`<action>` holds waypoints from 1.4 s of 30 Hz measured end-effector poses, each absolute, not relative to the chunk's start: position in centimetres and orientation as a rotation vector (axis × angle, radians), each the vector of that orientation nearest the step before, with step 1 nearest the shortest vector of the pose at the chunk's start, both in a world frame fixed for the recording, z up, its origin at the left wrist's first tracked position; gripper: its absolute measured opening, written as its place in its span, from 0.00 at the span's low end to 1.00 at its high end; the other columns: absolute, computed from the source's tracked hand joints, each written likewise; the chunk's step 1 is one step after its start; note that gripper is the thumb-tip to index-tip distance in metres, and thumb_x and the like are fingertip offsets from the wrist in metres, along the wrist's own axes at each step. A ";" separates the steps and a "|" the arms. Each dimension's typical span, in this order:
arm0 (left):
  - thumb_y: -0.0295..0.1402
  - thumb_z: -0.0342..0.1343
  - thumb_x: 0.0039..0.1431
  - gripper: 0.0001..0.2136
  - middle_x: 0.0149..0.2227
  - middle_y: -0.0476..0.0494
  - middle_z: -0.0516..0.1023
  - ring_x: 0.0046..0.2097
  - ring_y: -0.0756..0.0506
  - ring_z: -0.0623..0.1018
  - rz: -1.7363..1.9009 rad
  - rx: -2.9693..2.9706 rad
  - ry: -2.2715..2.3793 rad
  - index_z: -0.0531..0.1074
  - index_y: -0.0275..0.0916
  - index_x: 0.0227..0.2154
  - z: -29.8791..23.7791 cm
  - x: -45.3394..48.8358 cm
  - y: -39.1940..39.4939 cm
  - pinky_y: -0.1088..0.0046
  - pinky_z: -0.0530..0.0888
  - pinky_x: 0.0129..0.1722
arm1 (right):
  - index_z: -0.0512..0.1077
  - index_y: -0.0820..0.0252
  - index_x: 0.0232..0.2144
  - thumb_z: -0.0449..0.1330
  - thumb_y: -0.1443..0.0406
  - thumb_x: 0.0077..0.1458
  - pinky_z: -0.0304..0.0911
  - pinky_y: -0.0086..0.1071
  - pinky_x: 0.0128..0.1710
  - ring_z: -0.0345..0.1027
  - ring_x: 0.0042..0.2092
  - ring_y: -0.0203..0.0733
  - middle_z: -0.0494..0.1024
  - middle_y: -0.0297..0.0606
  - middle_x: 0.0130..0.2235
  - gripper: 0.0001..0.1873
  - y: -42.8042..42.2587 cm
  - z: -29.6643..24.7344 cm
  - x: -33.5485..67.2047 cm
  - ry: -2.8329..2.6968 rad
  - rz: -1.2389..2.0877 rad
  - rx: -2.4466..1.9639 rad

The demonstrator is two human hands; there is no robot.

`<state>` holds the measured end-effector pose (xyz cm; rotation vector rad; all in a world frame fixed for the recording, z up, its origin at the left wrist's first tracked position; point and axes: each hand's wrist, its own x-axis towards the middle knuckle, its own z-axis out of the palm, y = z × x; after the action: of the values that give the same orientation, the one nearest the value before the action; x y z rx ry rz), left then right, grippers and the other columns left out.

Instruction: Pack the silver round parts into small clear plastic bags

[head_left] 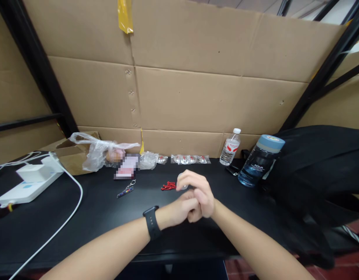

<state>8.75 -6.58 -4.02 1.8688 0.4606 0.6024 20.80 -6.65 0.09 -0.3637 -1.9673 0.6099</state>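
My two hands meet over the middle of the black table [94,210]. My right hand [198,190] lies on top, fingers curled and pinched on a small clear round piece at its fingertips. My left hand [181,208], with a black watch on its wrist, is curled underneath and partly hidden; what it holds, if anything, does not show. Just left of the fingertips lies a small heap of red pieces [168,186]. A keychain [125,191] rests farther left.
Clear packets with round pieces [190,159] line the cardboard wall. A crumpled plastic bag [99,151], cardboard box [71,155], white power strip with cable [27,184], water bottle [230,147], blue bottle [259,161] and black cloth [316,175] surround the hands.
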 end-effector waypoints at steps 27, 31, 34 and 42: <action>0.33 0.50 0.66 0.13 0.35 0.44 0.82 0.37 0.45 0.78 0.906 2.517 1.128 0.79 0.38 0.32 -3.3 0.9 2.8 0.71 0.69 0.41 | 0.80 0.59 0.34 0.67 0.64 0.54 0.64 0.30 0.35 0.69 0.32 0.36 0.78 0.37 0.36 0.05 1.4 -3.5 24.5 -2.135 0.726 -0.904; 0.36 0.55 0.63 0.10 0.38 0.45 0.83 0.37 0.46 0.79 0.964 2.313 0.932 0.80 0.39 0.40 -3.4 2.2 2.2 0.73 0.71 0.38 | 0.77 0.60 0.33 0.72 0.58 0.47 0.68 0.33 0.35 0.73 0.32 0.40 0.79 0.36 0.32 0.14 1.3 -3.3 23.8 -1.642 1.087 -0.864; 0.36 0.57 0.63 0.11 0.40 0.45 0.83 0.36 0.47 0.78 1.102 2.201 0.888 0.79 0.39 0.44 -3.4 3.2 1.6 0.74 0.70 0.35 | 0.76 0.59 0.34 0.74 0.58 0.44 0.69 0.32 0.35 0.74 0.32 0.39 0.80 0.36 0.33 0.17 1.1 -3.3 23.2 -1.410 1.213 -0.822; 0.28 0.58 0.58 0.05 0.34 0.47 0.82 0.34 0.48 0.78 1.309 2.173 0.908 0.79 0.38 0.33 -2.6 3.5 0.6 0.74 0.70 0.37 | 0.78 0.58 0.35 0.72 0.57 0.49 0.70 0.32 0.36 0.72 0.32 0.36 0.77 0.36 0.38 0.15 0.5 -3.4 22.4 -1.378 1.253 -0.714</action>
<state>3.45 0.55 -2.62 2.1730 0.9080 1.3091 22.40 0.54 -3.43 -0.7143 -1.3784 1.2532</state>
